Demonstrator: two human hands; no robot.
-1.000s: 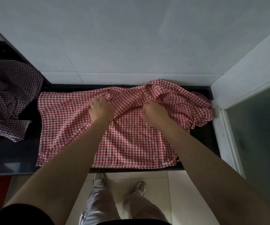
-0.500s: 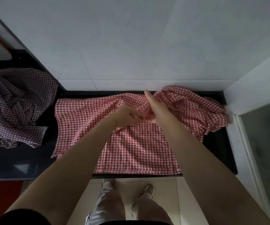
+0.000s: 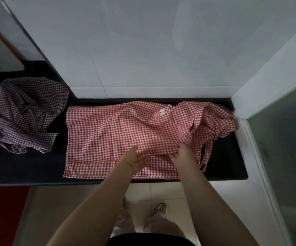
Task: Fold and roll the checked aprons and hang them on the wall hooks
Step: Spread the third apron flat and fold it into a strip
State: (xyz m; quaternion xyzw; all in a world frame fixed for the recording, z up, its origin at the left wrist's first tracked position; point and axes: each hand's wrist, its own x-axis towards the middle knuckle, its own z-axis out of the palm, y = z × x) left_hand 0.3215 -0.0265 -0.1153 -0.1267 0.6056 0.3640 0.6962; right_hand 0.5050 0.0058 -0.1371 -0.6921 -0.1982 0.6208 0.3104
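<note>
The left hand (image 3: 138,161) lies low in the middle of the frame with its fingers spread and loose, resting on the folded-over layer of the red checked apron (image 3: 125,132) and holding nothing. Just to its right, the right hand (image 3: 182,155) has its fingertips tucked at the edge of that same fold; whether they pinch the cloth or only press it cannot be told. The apron lies flat across the black counter (image 3: 28,167), its bunched top and straps (image 3: 205,153) trailing toward the right end. A second, darker checked apron (image 3: 24,112) sits crumpled at the left of the frame, well apart.

To fold well, I would smooth the layer outward, square its edges with the near hem, and tuck the straps in before rolling.
</note>
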